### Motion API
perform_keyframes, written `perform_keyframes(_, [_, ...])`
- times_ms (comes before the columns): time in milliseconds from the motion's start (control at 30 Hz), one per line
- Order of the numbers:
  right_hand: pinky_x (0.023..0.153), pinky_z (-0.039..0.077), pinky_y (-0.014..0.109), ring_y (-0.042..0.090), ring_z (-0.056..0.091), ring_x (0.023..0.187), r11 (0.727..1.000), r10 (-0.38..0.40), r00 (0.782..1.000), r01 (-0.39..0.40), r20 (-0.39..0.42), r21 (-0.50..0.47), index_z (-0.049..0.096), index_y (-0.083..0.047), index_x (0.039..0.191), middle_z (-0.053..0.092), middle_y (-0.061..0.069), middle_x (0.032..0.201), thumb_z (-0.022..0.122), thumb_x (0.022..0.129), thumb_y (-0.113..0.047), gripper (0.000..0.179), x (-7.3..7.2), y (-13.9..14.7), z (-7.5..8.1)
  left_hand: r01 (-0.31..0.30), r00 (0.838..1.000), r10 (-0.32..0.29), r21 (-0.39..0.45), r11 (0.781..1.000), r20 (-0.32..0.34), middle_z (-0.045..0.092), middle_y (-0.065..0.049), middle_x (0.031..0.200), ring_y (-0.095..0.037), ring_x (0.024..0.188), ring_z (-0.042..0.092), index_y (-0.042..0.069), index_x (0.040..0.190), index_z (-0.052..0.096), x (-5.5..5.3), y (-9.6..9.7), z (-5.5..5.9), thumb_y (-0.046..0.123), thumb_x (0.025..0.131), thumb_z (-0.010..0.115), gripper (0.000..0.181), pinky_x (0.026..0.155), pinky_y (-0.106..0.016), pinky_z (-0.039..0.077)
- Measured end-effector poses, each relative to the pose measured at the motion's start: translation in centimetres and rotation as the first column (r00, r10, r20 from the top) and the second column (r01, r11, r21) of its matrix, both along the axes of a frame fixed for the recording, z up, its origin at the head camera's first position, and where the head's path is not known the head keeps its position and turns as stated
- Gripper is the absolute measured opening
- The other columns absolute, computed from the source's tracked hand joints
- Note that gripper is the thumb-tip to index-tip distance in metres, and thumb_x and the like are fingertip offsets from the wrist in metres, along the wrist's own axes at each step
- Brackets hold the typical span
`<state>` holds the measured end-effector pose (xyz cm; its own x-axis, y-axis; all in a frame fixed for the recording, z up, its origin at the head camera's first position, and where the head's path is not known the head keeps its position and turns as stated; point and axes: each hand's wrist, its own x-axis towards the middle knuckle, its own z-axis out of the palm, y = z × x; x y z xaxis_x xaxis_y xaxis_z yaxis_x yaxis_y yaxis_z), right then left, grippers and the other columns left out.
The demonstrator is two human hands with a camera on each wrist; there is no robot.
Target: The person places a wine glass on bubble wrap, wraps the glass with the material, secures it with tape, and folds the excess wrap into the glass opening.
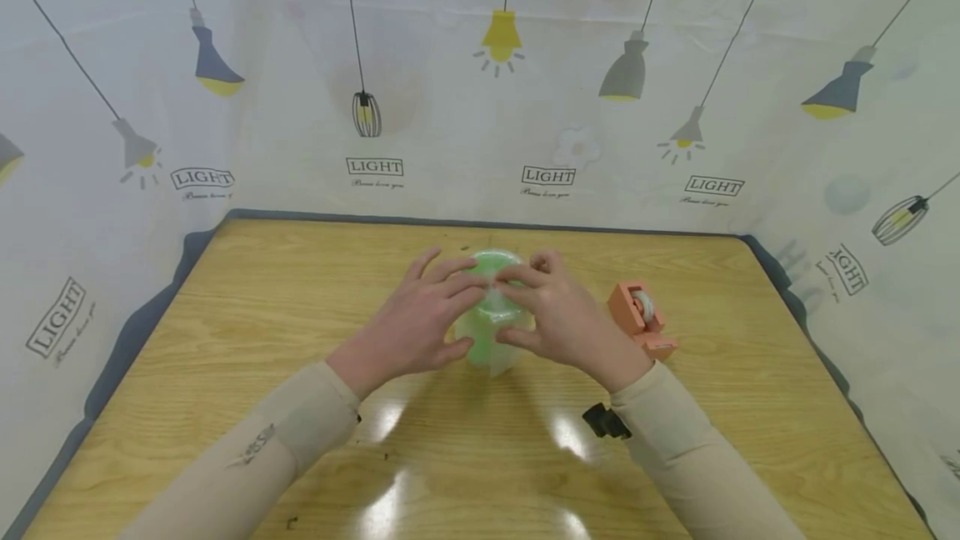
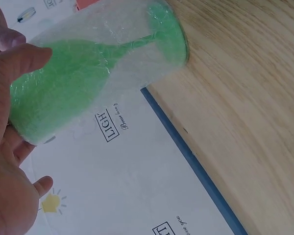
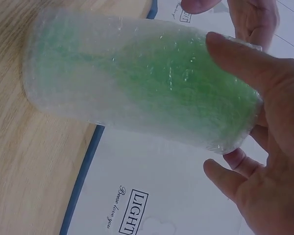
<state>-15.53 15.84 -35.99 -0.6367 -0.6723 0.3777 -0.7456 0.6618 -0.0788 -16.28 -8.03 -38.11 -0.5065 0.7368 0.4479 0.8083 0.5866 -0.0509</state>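
A green stemmed glass [image 1: 480,340], rolled in clear bubble wrap [image 3: 93,105], stands upright on the wooden table with its bowl end up. My left hand [image 1: 420,319] grips its upper end from the left, thumb on the near side and fingers reaching over the top. From the right, my right hand [image 1: 551,307] holds the same end, its thumb [image 3: 235,56] lying along the wrap. Fingertips of both hands come close together over the top rim. In the left wrist view the stem and foot of the glass [image 2: 169,39] show through the wrap; some fingertips are hidden behind it.
An orange tape dispenser [image 1: 626,307] with a roll of clear tape sits on the table [image 1: 300,298] to the right of the right hand. A white printed curtain [image 1: 450,190] encloses the table's back and sides.
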Motion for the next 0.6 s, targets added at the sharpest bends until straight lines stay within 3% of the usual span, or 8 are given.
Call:
perform_keyframes(300, [0.077,0.056,0.034,0.031,0.049,0.107,0.998,-0.018,1.0,0.018,0.007,0.059,0.079,-0.006,0.117,0.071,0.004,0.119,0.09,0.081,-0.034,0.046,-0.1,-0.5,0.2,-0.049,0.999,0.05,-0.079,0.996,0.012,0.073,0.002,0.12,-0.027,0.138,0.048,0.016,0.112,0.071,-0.1,0.9,0.8,0.024,0.071,0.087,0.045,0.121,-0.063,0.026])
perform_keyframes(600, [0.096,0.043,0.046,0.028,0.061,0.095,0.992,0.041,0.996,-0.031,-0.077,0.126,0.079,-0.006,0.114,0.075,0.004,0.11,0.089,0.082,-0.033,0.043,-0.3,-0.8,0.5,-0.096,0.995,0.1,-0.156,0.983,0.018,0.075,0.002,0.118,-0.028,0.138,0.048,0.017,0.118,0.074,-0.1,1.5,1.3,0.025,0.072,0.088,0.048,0.122,-0.064,0.024])
